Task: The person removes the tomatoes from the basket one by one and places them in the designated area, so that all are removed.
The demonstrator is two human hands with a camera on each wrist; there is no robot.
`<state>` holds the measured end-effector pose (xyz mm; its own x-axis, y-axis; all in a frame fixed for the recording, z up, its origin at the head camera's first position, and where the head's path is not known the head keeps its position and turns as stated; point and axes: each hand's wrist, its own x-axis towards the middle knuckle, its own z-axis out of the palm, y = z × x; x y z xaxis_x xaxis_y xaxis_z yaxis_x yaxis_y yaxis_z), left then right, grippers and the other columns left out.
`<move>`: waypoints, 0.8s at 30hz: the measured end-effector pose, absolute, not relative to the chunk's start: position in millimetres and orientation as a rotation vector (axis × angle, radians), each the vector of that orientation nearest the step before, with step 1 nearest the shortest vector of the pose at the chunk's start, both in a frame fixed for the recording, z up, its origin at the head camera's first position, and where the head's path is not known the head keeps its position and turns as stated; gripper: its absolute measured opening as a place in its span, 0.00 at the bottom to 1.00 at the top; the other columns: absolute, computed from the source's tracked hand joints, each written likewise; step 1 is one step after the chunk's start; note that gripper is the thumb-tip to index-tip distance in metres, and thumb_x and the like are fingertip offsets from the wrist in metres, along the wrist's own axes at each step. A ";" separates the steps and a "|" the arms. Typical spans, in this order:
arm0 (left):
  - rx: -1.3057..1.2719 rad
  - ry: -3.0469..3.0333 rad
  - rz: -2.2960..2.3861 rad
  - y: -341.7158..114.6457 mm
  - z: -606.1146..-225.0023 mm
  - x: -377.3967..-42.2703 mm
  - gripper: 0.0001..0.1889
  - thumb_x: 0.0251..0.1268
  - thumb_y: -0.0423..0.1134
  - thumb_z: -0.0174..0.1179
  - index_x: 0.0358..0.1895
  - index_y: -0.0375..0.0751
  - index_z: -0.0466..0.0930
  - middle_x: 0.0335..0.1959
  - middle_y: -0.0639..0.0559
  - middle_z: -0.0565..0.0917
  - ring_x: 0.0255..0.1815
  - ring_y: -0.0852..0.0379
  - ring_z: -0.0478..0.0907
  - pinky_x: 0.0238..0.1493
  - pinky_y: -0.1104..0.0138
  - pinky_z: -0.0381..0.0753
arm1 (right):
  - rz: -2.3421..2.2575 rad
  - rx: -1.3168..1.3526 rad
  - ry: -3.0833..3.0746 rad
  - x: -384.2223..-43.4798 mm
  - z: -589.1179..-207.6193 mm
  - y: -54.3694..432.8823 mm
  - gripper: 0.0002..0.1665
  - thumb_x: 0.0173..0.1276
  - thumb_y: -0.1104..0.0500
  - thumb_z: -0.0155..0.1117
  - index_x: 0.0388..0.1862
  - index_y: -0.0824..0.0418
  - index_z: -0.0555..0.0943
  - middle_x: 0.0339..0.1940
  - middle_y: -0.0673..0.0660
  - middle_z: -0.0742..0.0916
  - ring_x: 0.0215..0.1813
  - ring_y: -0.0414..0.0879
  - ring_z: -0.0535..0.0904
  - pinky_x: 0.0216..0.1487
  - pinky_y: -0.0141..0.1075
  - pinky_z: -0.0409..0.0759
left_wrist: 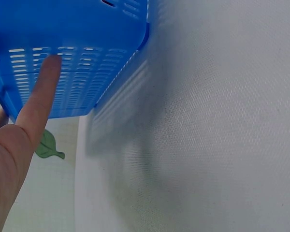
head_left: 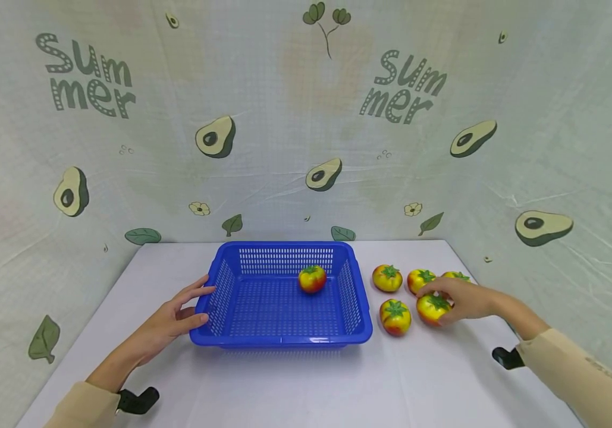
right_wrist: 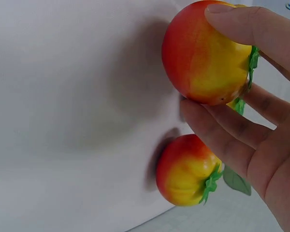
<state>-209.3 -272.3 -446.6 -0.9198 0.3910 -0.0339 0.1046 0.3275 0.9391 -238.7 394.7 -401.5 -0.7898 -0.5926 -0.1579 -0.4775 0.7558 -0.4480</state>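
My right hand [head_left: 458,299] pinches a red-and-yellow tomato [head_left: 433,309] with a green leafy top, between thumb and fingers. In the right wrist view this tomato [right_wrist: 203,55] appears slightly raised, its shadow apart from it, with another tomato [right_wrist: 186,171] lying below. Around the hand are several similar ones, including a tomato [head_left: 395,318] just to its left. A blue plastic basket [head_left: 281,341] stands mid-table with one tomato [head_left: 312,280] inside. At the basket's left rim, my left hand [head_left: 169,324] touches it with extended fingers; one finger [left_wrist: 41,94] lies against the slotted outer wall.
The white table [head_left: 295,392] ends at a cloth backdrop [head_left: 279,196] printed with avocados, which also hangs along both sides. More tomatoes stand right of the basket, one tomato [head_left: 388,278] near its back right corner. Black straps or mounts show at both wrists.
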 end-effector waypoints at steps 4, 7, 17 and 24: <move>0.447 2.338 1.630 -271.9 -446.0 -208.6 0.33 0.81 0.42 0.61 0.83 0.46 0.63 0.90 0.48 0.41 0.77 0.23 0.65 0.64 0.43 0.83 | -0.576 -0.830 2.648 -239.3 -406.1 396.2 0.33 0.66 0.54 0.80 0.68 0.58 0.80 0.65 0.57 0.83 0.60 0.53 0.78 0.60 0.55 0.85; 0.444 2.343 1.626 -271.6 -445.6 -208.1 0.33 0.81 0.42 0.62 0.83 0.46 0.63 0.90 0.48 0.41 0.77 0.22 0.64 0.64 0.42 0.83 | -0.574 -0.818 2.646 -239.7 -409.2 398.0 0.34 0.66 0.53 0.79 0.69 0.58 0.79 0.66 0.56 0.83 0.60 0.50 0.78 0.60 0.52 0.85; 0.425 2.350 1.616 -271.8 -448.3 -209.7 0.32 0.81 0.42 0.61 0.82 0.49 0.64 0.90 0.50 0.42 0.78 0.22 0.62 0.66 0.41 0.81 | -0.606 -0.834 2.631 -239.3 -413.9 400.7 0.34 0.66 0.54 0.79 0.69 0.59 0.79 0.65 0.57 0.83 0.60 0.51 0.78 0.59 0.46 0.85; 0.418 2.337 1.632 -272.3 -450.8 -212.8 0.32 0.81 0.42 0.61 0.82 0.50 0.64 0.90 0.52 0.42 0.78 0.22 0.63 0.66 0.41 0.81 | -0.589 -0.800 2.634 -239.8 -415.2 402.4 0.35 0.67 0.52 0.79 0.70 0.57 0.79 0.66 0.56 0.82 0.61 0.48 0.77 0.60 0.44 0.85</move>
<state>-212.8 -272.3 -450.8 -0.9247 0.3776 -0.0478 0.0851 0.3277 0.9409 -239.8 402.4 -415.2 -0.7897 -0.5852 -0.1845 -0.4508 0.7573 -0.4726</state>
